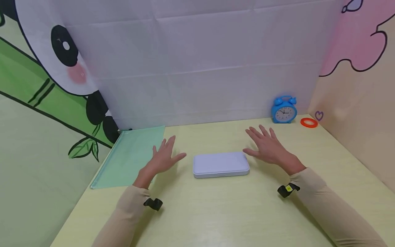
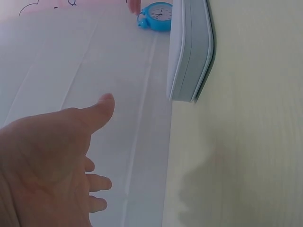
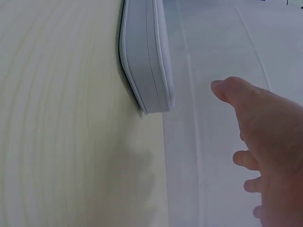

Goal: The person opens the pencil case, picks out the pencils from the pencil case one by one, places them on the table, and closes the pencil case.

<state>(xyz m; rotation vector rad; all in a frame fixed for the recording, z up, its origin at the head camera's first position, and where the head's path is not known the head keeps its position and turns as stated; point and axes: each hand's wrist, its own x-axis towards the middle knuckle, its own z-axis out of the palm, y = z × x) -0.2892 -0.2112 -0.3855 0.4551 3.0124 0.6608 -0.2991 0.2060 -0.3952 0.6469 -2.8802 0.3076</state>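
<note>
A flat, pale lavender case (image 1: 220, 164) with rounded corners lies closed in the middle of the table. To its left my left hand (image 1: 163, 158) hovers above the table with fingers spread, touching nothing. My right hand (image 1: 266, 147) is held over the table at the case's right end, its fingers also spread and holding nothing. Both wrist views show the case's side, a thin seam running along the edge (image 2: 191, 52), and a gap between each thumb and the case (image 3: 147, 56).
A translucent green mat (image 1: 129, 157) covers the table's left side. At the back right stand a blue alarm clock (image 1: 284, 110) and an orange-red ring (image 1: 309, 122). A whitish cloth backdrop (image 1: 197, 68) rises behind the table (image 1: 216, 212), with a wall on the right.
</note>
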